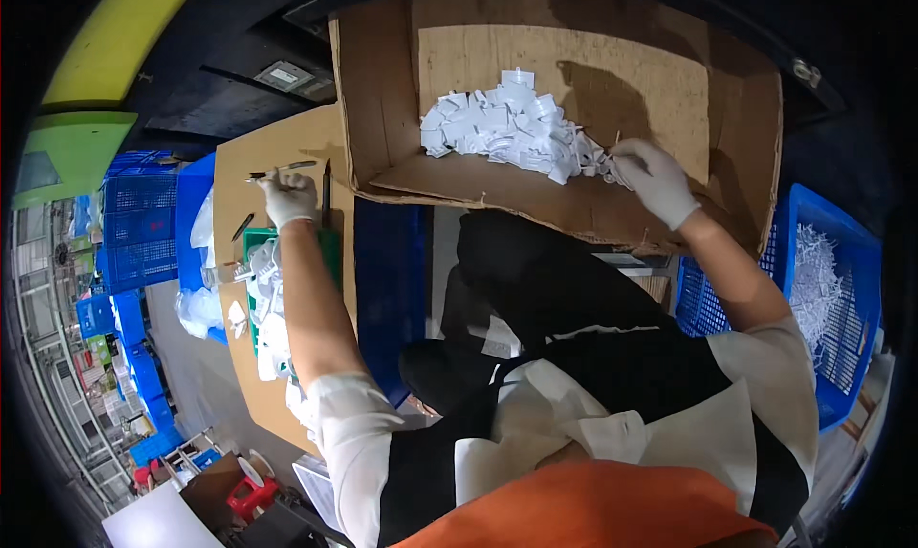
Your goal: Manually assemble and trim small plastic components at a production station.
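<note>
My left hand (289, 198), in a white glove, is over the cardboard-topped table on the left. Its fingers are closed round the middle of a slim pen-like tool (298, 164), dark with a lighter part. My right hand (658, 183), also gloved, reaches into a large open cardboard box (564, 196). Its fingers are bent together at the right end of a pile of small white plastic parts (502, 122), on a white part (609, 168) there. The fingertips partly hide what they grip.
A green tray (332, 252) with white parts stands under my left forearm. Another dark slim tool (243, 227) and a black rod (326, 189) lie nearby. At the right, a blue basket (841, 357) holds white plastic scraps (815, 285). Blue crates (141, 223) stand far left.
</note>
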Motion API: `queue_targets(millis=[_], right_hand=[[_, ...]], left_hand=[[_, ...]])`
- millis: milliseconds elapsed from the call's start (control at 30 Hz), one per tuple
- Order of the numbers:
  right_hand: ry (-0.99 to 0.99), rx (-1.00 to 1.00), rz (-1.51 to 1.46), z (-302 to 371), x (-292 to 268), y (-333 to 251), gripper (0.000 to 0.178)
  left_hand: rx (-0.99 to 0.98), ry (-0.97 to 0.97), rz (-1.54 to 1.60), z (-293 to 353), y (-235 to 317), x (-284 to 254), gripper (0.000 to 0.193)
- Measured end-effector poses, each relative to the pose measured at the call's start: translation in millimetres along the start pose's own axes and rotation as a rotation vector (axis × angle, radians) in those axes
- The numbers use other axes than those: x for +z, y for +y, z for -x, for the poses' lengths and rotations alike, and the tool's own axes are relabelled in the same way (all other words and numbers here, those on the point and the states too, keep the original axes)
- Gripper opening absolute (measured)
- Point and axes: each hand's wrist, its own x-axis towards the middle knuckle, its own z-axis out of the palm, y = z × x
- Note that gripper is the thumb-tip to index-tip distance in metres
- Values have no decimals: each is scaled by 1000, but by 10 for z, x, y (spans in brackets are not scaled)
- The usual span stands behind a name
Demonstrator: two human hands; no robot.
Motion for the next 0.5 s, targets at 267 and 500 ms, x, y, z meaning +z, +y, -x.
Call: queue_targets(millis=[267,500], right_hand=[[-30,157,260,-185,-118,426,28],[-126,395,646,-459,-279,685,51]], left_hand=[[17,586,-1765,-255,-752,-104,83],[424,521,-2232,199,-784,-193,63]])
